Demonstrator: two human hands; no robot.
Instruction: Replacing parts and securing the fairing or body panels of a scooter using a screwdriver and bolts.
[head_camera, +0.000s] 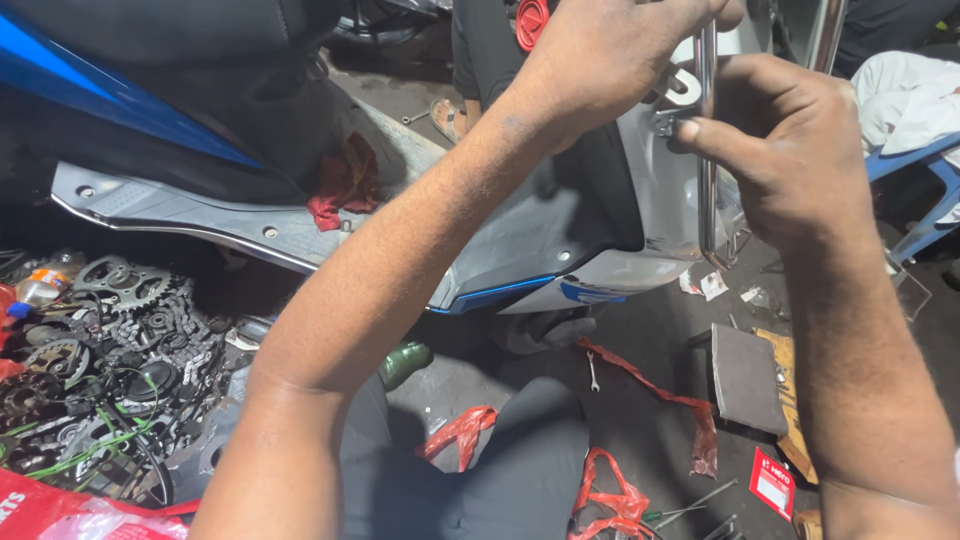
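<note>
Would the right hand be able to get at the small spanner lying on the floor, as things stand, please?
Probably not right away: the right hand is up at the chrome bar, fingers pinching a fitting. The small spanner lies uncovered on the floor below, so the way looks free once that hand lets go.

Pile of sprockets and chains (110, 340) lower left. Red rag (345, 185) on the grey side panel (200, 215). Small spanner (593, 370), red plastic strips (650, 385), green bottle (403, 362) on the floor (640, 330). Blue chair (930, 200) far right.
</note>
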